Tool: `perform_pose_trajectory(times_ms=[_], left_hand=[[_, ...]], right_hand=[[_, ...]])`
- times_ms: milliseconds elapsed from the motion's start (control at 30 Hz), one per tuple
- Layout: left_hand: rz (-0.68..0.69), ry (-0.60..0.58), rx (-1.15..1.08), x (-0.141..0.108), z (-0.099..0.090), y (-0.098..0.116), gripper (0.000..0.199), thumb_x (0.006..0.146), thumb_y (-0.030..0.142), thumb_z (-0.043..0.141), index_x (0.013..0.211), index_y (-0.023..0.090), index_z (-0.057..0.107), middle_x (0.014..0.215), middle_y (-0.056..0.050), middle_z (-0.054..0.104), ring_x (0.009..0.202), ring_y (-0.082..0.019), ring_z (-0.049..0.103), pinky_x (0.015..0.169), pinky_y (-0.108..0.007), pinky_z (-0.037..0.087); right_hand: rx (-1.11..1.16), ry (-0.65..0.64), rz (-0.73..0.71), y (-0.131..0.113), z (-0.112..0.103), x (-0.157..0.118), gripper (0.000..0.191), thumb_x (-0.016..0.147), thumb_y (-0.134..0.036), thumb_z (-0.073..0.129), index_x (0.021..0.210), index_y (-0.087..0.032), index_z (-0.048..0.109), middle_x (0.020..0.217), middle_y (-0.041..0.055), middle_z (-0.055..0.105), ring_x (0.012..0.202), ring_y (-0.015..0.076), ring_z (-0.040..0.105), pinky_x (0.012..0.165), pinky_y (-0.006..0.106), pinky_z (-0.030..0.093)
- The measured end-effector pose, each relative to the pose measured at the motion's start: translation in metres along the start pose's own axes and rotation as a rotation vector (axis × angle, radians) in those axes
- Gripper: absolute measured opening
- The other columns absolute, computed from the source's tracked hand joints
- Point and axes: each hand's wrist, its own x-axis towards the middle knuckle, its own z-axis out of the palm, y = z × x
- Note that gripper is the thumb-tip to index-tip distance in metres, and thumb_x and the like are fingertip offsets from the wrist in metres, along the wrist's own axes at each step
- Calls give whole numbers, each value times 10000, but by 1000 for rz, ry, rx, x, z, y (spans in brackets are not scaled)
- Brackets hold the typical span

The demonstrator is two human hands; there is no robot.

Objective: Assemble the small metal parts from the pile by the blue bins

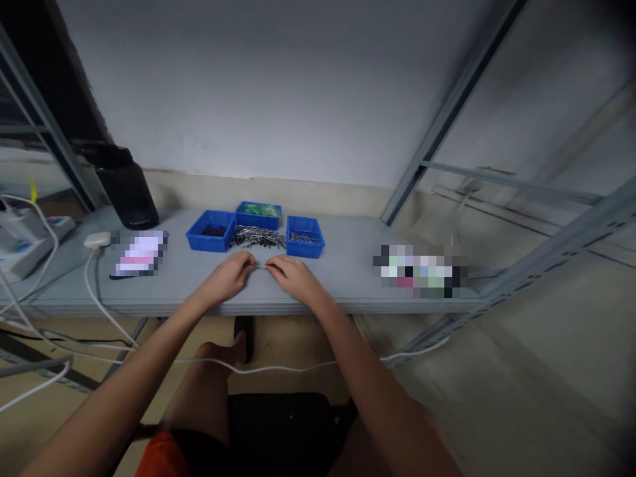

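1. Just in front of the pile of metal pieces (258,236), the left hand (231,275) pinches one end of a thin rod (261,267); the fingertips cover that end.
2. Facing it, also in front of the pile, the right hand (294,277) pinches the other end, likewise covered. Only a short pale middle shows, too small to make out in detail.
3. Left of the pile, a blue box (205,245) holds dark bits that blur together.
4. Right of the pile, a second blue box (305,249) holds thin metal pieces.
5. Behind the pile, a third blue box (246,219) holds something green, unclear; the pile hides part of its front.
6. Far right of the pile, pixelation masks some object (420,270).
7. Far left of it, a power strip (30,248) is cut off by the picture's edge.
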Motion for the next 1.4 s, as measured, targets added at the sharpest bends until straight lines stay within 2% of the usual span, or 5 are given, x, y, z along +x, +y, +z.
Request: perform_pose_trajectory(times_ms=[833,1033,1200,1400], left_hand=[[3,-22,53,-1,2,-3,106,895,187,382,871,198,485,908,-79,602,877,-217,572,849,-389,478],[-15,13,43,-1,1,0,127,903,247,419,948,193,525,958,-87,632,880,-215,587,846,-376,484],[-38,4,55,0,0,1,165,912,293,436,862,186,551,869,-78,642,837,-215,588,820,-367,482],[-43,21,47,1,0,-1,158,898,271,450,851,180,570,834,-63,639,793,-200,583,782,-346,476]], right_hand=[[-26,-21,-5,1,1,0,211,989,-249,472,1057,-212,668,990,63,692,934,178,632,864,307,471],[-24,-13,11,0,0,0,206,991,-239,469,1046,-211,665,996,59,696,927,173,630,862,300,465],[-28,-1,59,-3,-2,1,204,993,-219,462,1028,-199,662,1008,64,699,925,173,632,849,284,454],[-47,33,91,-2,-1,1,196,988,-218,470,1021,-204,662,999,64,700,913,179,630,841,290,456]])
